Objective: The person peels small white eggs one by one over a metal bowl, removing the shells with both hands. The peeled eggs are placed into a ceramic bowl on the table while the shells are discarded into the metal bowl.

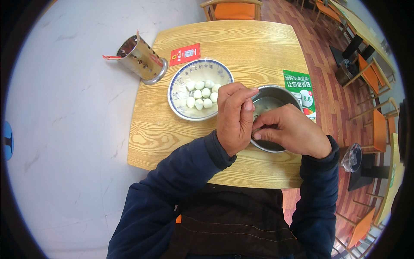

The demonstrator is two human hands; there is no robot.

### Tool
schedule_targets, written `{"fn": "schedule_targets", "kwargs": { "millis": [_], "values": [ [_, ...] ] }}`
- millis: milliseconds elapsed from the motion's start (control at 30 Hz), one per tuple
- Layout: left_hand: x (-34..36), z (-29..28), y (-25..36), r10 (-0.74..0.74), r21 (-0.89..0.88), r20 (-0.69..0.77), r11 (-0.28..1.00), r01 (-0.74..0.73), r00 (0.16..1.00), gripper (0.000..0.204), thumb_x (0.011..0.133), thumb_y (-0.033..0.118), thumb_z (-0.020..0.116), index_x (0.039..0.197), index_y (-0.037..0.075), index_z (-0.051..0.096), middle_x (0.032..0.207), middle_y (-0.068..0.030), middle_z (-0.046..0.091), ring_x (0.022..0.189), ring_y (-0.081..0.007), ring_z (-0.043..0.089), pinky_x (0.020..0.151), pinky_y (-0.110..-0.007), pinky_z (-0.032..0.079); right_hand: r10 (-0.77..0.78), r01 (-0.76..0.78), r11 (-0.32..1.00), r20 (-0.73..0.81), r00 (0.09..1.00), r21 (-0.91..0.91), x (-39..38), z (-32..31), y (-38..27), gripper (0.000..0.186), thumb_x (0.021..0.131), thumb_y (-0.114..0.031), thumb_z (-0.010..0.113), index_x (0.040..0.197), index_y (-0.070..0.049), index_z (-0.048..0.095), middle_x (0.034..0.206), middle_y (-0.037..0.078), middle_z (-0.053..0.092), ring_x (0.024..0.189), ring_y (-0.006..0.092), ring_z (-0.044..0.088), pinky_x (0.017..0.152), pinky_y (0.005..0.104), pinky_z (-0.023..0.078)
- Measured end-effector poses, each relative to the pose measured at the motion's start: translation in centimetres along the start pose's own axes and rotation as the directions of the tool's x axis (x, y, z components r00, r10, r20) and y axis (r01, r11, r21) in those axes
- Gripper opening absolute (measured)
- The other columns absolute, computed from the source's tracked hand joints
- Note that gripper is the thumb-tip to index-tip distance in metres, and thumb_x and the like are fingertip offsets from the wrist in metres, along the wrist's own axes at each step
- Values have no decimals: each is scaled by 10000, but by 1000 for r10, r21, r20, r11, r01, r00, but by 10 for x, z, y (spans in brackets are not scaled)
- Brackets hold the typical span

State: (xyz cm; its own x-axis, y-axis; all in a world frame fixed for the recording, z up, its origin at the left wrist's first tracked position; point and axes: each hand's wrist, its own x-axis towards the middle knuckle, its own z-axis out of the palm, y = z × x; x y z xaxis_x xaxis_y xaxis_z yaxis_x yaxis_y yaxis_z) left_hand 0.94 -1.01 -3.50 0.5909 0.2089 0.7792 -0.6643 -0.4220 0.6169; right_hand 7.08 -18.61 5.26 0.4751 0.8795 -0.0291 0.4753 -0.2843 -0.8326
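Note:
My left hand (234,118) is raised at the left side of a round steel pot (285,91), its fingers bent and closed; whatever they hold is hidden. My right hand (293,129) is over the pot, thumb and index finger drawn together beside the left hand, around something I cannot make out. Murky liquid (269,103) with small dark bits shows in the pot. To the left sits a white bowl (177,103) with a blue-patterned rim, lined with plastic, holding several small, smooth whitish eggs (206,93).
A metal cylinder (148,62) with red sticks stands at the table's (220,41) left edge, against a pale wall. Red (184,54) and green (297,80) printed cards lie on the wood. An orange chair (233,11) is behind; more chairs, tables and a lined bin (351,157) are on the right.

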Motion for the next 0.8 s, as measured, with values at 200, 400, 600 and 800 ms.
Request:
{"fn": "schedule_targets", "kwargs": {
  "millis": [200, 400, 600, 800],
  "values": [
    [0, 0, 1, -7, 3, 3, 1000, 7, 1000, 318, 1048, -29, 551, 1350, 55, 601, 1167, -155, 536, 955, -223, 540, 835, -329, 502, 19, -14, 993, -47, 999, 117, 0, 1, 3, 203, 936, -74, 757, 1125, -1, 769, 925, 180, 769, 827, 327, 736, 785, 387, 566],
    [0, 0, 0, -8, -3, 1, 1000, 8, 1000, 306, 1050, -18, 555, 1346, 45, 600, 1172, -159, 532, 940, -225, 546, 821, -329, 503, 120, -123, 988, 43, 992, 98, -1, -5, -3, 224, 915, 0, 774, 1131, 30, 725, 960, 128, 777, 886, 204, 724, 828, 331, 572],
    [-1, 0, 0, -25, 1, 3, 1000, 25, 1000, 302, 1050, -12, 557, 1343, 45, 601, 1173, -163, 535, 960, -239, 551, 834, -337, 503, 101, -103, 986, 17, 995, 129, -2, -2, -5, 292, 886, 36, 793, 1164, 29, 701, 988, 117, 745, 905, 176, 711, 815, 323, 576],
    [-1, 1, 1, -21, 8, -2, 1000, 21, 1000, 305, 1048, -15, 556, 1344, 43, 602, 1168, -161, 542, 971, -244, 552, 850, -343, 504, -13, 13, 998, 1, 1000, 62, -3, -1, 1, 332, 877, 45, 793, 1193, 18, 695, 969, 120, 709, 865, 196, 690, 788, 337, 565]
  ]
}}
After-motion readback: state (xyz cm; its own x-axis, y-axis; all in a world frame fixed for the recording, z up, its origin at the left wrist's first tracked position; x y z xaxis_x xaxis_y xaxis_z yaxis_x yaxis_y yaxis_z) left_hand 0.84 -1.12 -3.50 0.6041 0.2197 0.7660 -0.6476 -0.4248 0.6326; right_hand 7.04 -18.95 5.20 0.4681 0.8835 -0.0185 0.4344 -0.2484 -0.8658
